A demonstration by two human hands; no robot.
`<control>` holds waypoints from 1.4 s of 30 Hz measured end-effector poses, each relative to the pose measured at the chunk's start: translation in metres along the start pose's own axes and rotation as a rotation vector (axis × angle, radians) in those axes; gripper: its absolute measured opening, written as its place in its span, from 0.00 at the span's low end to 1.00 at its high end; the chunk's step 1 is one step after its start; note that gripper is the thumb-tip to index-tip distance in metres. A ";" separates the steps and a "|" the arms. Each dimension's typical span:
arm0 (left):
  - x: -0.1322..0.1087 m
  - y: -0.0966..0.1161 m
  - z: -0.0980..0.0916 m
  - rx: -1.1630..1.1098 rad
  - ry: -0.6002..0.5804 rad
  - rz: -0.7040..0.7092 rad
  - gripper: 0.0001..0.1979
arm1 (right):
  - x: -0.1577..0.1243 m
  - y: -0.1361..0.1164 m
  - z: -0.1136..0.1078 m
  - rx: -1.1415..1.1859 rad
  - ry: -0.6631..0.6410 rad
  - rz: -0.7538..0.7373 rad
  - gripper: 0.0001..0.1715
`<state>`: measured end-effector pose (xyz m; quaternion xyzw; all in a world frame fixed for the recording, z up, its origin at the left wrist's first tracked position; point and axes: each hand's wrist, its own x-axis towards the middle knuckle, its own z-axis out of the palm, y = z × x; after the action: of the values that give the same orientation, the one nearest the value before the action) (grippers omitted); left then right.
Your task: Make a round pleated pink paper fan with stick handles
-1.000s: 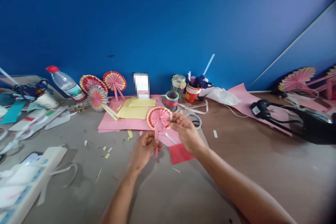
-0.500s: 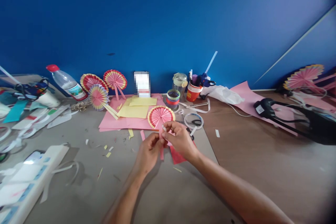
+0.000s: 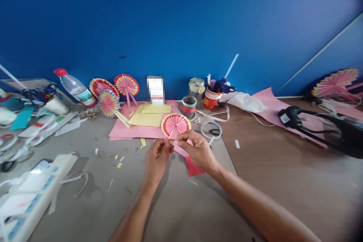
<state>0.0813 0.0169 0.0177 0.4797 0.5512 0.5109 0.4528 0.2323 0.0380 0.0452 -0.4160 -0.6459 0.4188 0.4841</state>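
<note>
My left hand [image 3: 156, 160] is closed, pinching a pink paper strip [image 3: 168, 156] between thumb and fingertips. My right hand [image 3: 200, 153] is just to its right, thumb and forefinger pressed together; anything between them is too small to make out. Just beyond both hands is a round pleated paper fan [image 3: 176, 123], pink with a red and yellow border. Whether its lower end touches my fingers is hidden. A red paper piece [image 3: 194, 167] and a pale pink piece [image 3: 179, 149] lie under and beside my right hand.
Behind the fan lie pink sheets [image 3: 119, 132] and yellow paper [image 3: 147, 120]. A tape roll [image 3: 211, 130], a red cup [image 3: 211, 100] of tools and a jar [image 3: 196, 89] stand right of them. Finished-looking fans [image 3: 126, 85], a bottle [image 3: 75, 87] and a power strip [image 3: 42, 189] are leftward.
My hands have moved slightly apart, the left one going left with the pink strip. The small white piece at my right fingertips no longer shows clearly. The view has shifted a little.
</note>
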 end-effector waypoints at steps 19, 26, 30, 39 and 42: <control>-0.008 0.005 0.006 0.156 0.040 0.153 0.11 | -0.003 -0.006 0.008 0.380 -0.150 0.235 0.45; -0.010 0.006 0.008 0.094 0.077 0.137 0.10 | -0.004 -0.010 0.012 0.539 -0.113 0.299 0.38; -0.009 0.007 0.009 0.022 0.100 0.166 0.08 | -0.005 -0.014 0.015 0.500 -0.100 0.288 0.34; -0.010 0.007 0.012 0.007 0.087 0.176 0.06 | -0.006 -0.014 0.019 0.483 -0.036 0.295 0.27; -0.011 0.006 0.013 -0.020 0.095 0.157 0.06 | -0.008 -0.012 0.021 0.512 -0.020 0.303 0.28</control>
<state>0.0961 0.0082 0.0224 0.4919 0.5276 0.5727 0.3895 0.2116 0.0243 0.0507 -0.3679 -0.4545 0.6396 0.4990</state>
